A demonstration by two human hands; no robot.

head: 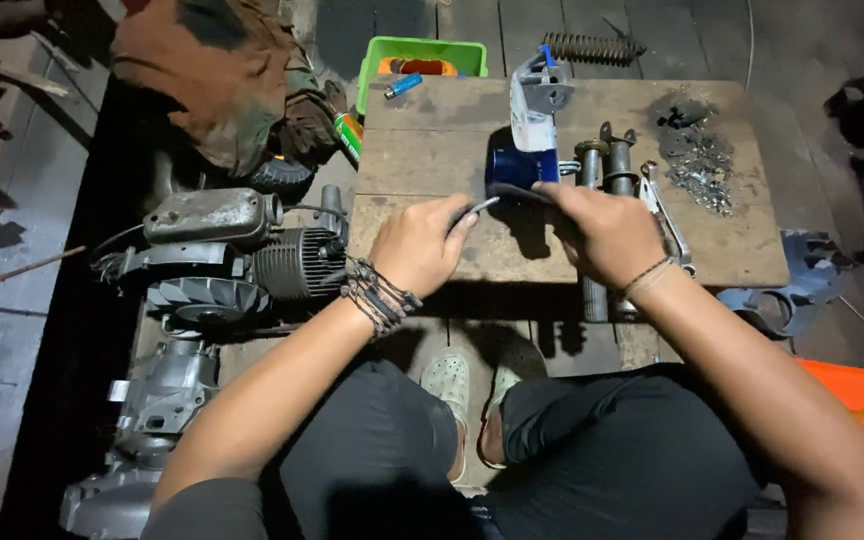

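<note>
Hands meet over a wooden table (432,150). Left hand (420,245) pinches a thin black cable (482,207); right hand (604,232) closes on its dark sleeve beside a blue part (520,166).

A green and orange can (349,133) with a printed label lies beyond the left hand (422,245), beside the surface (432,150).

Person, seen from above. Bare forearms, no sleeves shown. Left wrist: a stack of dark braided and beaded bracelets (377,295) is worn. Right wrist: a single thin dark cord band (647,273) is worn. Legs are covered by dark trousers (592,450). Feet are fitted with pale perforated clogs (449,382).
</note>
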